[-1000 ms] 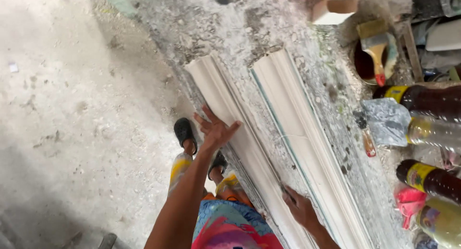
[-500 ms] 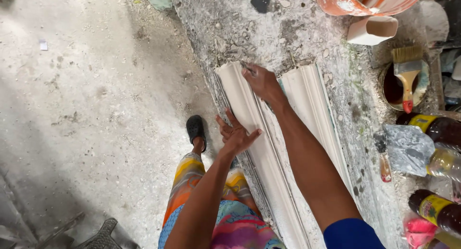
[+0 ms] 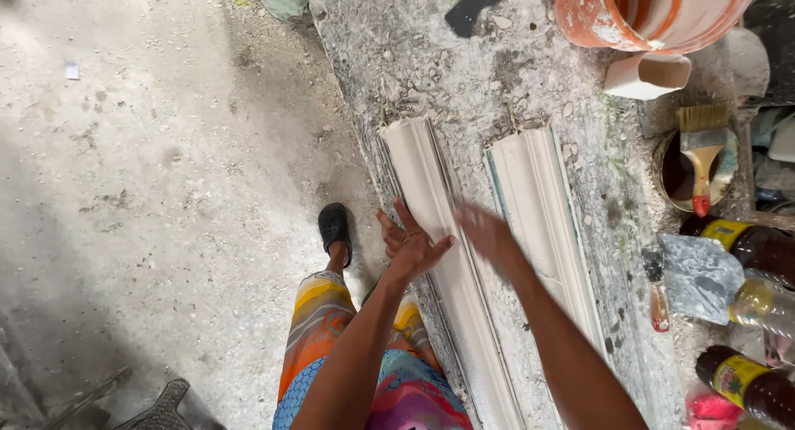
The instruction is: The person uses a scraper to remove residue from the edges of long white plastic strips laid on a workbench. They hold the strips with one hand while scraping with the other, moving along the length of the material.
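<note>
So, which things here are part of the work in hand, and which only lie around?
In hand:
left hand on the left moulding
right hand, blurred, between it and the right moulding

Lying about:
orange bucket
white cup
brush on a tin
bottles

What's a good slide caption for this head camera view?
Left hand on a white moulding strip, right hand blurred between it and a second strip on a dusty bench.
</note>
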